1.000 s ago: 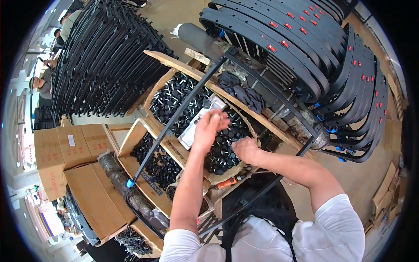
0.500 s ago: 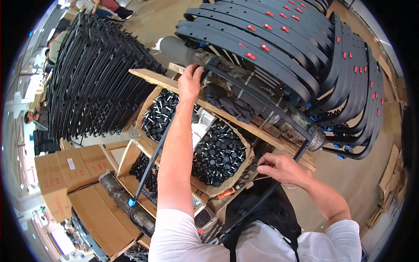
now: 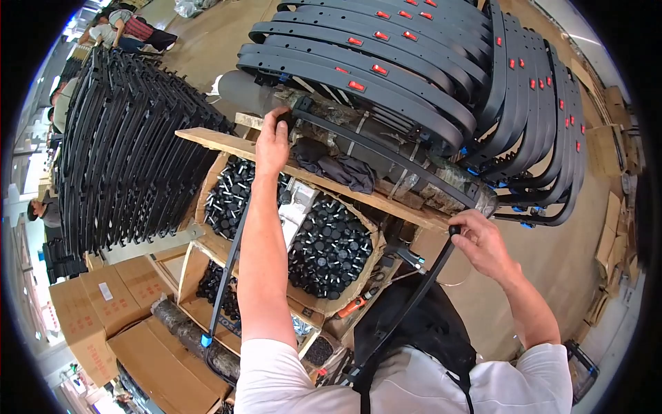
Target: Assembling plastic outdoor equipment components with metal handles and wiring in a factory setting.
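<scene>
We see a worker in a white shirt and black apron leaning over a wooden rack, both hands on a black metal frame (image 3: 386, 148) that lies across it. The left hand (image 3: 273, 143) is closed over the frame's far left corner, fingers (image 3: 281, 119) curled around the bar, just above a wooden plank (image 3: 227, 138). The right hand (image 3: 479, 240) grips the frame's right corner, fingers (image 3: 460, 228) wrapped around the bar where it bends down toward the apron. The frame's far bar rests along a wrapped roll (image 3: 386, 165) on top of the rack, and its left side bar (image 3: 227, 272) runs down beside the left forearm to a blue end cap (image 3: 205, 340). Beneath the arms we see boxes of black knobs (image 3: 334, 248), with a dark cloth (image 3: 338, 169) draped on the plank. Stacks of curved black frames (image 3: 414, 62) with red tabs rise behind, more black frames (image 3: 124, 145) stand at left, and cardboard boxes (image 3: 89, 310) sit lower left.
</scene>
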A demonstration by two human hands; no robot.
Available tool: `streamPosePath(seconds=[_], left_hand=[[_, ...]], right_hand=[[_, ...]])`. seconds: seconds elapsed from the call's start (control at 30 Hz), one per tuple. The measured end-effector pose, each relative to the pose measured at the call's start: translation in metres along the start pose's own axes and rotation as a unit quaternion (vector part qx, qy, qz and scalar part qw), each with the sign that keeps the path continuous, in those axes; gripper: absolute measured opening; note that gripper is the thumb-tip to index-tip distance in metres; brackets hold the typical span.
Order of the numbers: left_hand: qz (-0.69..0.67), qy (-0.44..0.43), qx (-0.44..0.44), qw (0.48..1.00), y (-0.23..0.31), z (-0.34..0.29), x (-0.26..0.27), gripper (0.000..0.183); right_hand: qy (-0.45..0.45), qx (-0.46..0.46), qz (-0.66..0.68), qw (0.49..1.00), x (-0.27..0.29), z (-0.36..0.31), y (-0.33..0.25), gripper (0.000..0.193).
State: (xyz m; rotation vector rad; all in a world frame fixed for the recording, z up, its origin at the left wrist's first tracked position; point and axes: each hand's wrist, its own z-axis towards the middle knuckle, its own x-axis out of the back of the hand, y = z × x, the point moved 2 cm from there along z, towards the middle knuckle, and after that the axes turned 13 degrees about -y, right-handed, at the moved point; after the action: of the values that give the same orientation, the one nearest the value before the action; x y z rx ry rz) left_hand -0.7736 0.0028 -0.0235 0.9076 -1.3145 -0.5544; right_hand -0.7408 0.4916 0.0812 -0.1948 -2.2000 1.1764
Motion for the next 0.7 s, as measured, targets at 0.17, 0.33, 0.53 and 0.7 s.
streamPosePath(seconds=[0.17, 0.33, 0.53, 0.7], left_hand=[[0.007, 0.022, -0.071, 0.997, -0.009, 0.002, 0.006, 0.032], [0.085, 0.055, -0.096, 0.990, -0.011, 0.007, 0.009, 0.027], [-0.019, 0.099, -0.027, 0.995, -0.014, 0.005, 0.003, 0.024], [-0.026, 0.086, -0.024, 0.996, -0.003, 0.001, 0.000, 0.024]], right_hand=[[0.043, -0.039, -0.031, 0.998, 0.009, -0.005, 0.015, 0.029], [0.110, -0.039, -0.142, 0.983, 0.019, -0.005, 0.021, 0.032], [0.090, -0.009, -0.195, 0.977, 0.021, -0.009, 0.027, 0.032], [0.070, 0.034, -0.264, 0.961, 0.017, -0.009, 0.020, 0.032]])
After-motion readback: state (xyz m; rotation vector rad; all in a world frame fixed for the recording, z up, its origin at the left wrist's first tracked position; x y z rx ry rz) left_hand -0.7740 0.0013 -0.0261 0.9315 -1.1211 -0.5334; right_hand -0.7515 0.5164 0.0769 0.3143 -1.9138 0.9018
